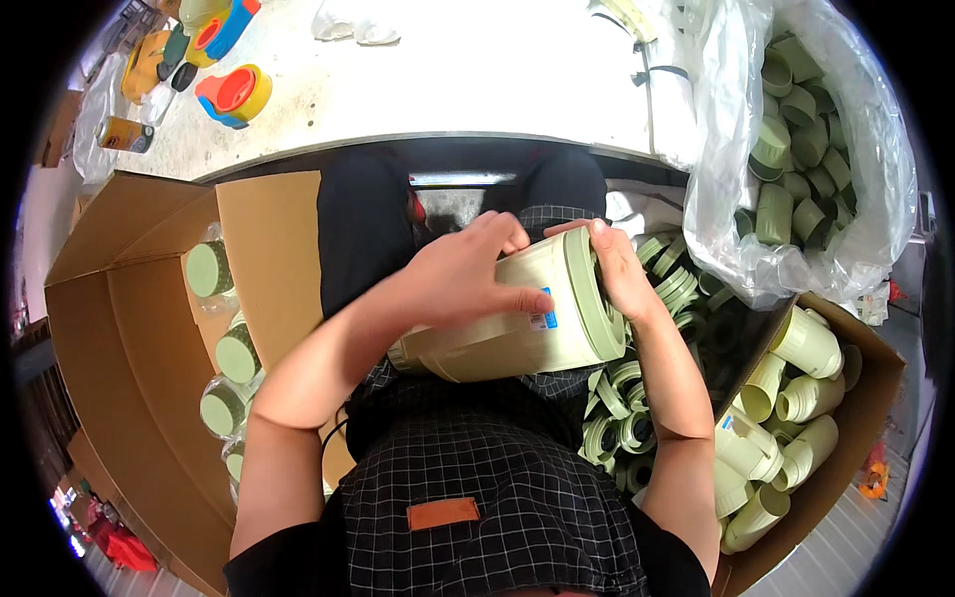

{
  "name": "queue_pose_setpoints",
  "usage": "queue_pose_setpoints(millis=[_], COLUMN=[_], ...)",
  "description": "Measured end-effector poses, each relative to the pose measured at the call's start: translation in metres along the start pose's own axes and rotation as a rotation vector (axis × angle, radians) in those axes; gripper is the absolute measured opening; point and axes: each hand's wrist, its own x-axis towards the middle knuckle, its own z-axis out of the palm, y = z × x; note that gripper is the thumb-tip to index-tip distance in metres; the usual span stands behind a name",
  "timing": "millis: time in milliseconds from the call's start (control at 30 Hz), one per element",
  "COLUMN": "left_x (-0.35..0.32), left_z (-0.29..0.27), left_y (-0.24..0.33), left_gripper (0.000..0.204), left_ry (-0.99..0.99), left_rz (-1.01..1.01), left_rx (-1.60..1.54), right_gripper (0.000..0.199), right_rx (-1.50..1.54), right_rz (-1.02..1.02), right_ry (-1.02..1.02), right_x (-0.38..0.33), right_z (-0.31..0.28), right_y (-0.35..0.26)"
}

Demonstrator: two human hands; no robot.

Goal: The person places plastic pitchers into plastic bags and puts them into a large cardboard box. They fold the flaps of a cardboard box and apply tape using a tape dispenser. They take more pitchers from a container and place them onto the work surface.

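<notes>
Beside the white surface, your left grip and right grip are clasping the pale-green container lying sideways over your lap, where uneven thumb pressure could be wrinkling its blue label

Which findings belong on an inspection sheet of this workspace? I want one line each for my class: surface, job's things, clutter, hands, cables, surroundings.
Surface: white worktop, specked toward its left.
Job's things: pale green container, lying tilted over the lap, its ribbed lid toward the right; a blue label on its side.
Clutter: red, blue and yellow part and white crumpled item on the worktop; loose green rings heaped at the right.
Hands: left hand over the container's side, thumb at the label; right hand at the lid.
Cables: thin dark loop by the left arm; cable or tie, unclear.
Surroundings: left carton, right carton and clear plastic bag, all holding green pieces.
</notes>
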Motion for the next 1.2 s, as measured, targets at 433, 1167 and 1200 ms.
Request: queue_pose_setpoints(millis=[433, 1167, 1200], left_x=[0.153, 0.224, 0.226], left_z=[-0.038, -0.051, -0.054], left_y=[-0.017, -0.061, -0.061], left_gripper=[0.015, 0.017, 0.019], left_ry=[0.602, 0.425, 0.458], left_rz=[0.508, 0.133, 0.116], left_rx=[0.207, 0.48, 0.425], right_gripper=[0.035, 0.027, 0.026], right_rx=[-0.143, 0.128, 0.127], right_rz=[-0.369, -0.275, -0.214], right_ry=[-0.007, 0.119, 0.125], right_x=[0.029, 0.044, 0.044], right_z=[-0.03, -0.035, -0.035], right_y=[-0.005, 0.01, 0.009])
